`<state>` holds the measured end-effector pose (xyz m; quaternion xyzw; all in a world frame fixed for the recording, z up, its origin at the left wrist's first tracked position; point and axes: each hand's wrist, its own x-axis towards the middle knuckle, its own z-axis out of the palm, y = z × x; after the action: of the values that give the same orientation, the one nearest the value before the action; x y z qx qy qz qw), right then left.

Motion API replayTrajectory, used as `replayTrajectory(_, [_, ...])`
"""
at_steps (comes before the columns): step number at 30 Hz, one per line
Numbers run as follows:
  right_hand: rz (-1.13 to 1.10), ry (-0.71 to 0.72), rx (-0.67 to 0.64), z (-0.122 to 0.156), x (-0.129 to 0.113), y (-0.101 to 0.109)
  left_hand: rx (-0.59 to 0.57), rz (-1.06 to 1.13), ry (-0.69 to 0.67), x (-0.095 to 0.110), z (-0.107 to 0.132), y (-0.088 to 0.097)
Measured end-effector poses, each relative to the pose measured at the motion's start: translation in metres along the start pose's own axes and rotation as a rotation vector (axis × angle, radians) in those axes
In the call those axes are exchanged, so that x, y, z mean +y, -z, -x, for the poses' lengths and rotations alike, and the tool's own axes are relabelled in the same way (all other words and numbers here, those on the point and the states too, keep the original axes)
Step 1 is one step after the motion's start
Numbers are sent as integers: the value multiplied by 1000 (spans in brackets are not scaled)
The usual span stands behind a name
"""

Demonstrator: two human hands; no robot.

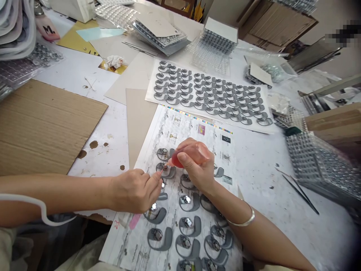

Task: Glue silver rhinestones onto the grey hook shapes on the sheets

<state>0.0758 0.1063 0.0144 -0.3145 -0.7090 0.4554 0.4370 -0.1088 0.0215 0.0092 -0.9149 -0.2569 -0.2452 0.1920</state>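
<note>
My right hand [199, 165] is closed round a soft pink squeeze bottle [194, 153], its narrow tip pointing down-left at a grey hook-shaped piece [169, 172] with a shiny round metal part. Close beside that tip, my left hand [138, 190] pinches a thin, pointed thing that is mostly hidden. A pink flat strip [134, 221] shows below the left hand; I cannot tell whether it belongs to the pinched thing. Both hands are over a printed sheet [146, 162] bearing rows of similar grey pieces, several with round metal parts. My right forearm covers some of them.
Behind lies a white sheet [152, 88] full of grey hooked pieces. Tweezers [300, 192] rest at right, near stacked clear trays [307, 158]. Brown cardboard [50, 128] lies at left, below a pink-labelled bottle [46, 28]. More trays [220, 35] and a crumpled tissue [114, 61] are farther back.
</note>
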Motion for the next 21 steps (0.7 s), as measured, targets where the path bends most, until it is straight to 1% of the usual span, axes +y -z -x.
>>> replayTrajectory(10, [3,0,38,2,4,0,13,-26,6,3,5,-5])
replayTrajectory(15, [16,18,38,1,3,1,8,-3,-5,2,3,-3])
replayTrajectory(19, [25,21,37,0,2,1,22,-19,7,3,4,-5])
replayTrajectory(21, [28,28,36,1,2,1,12,-20,8,4,5,-7])
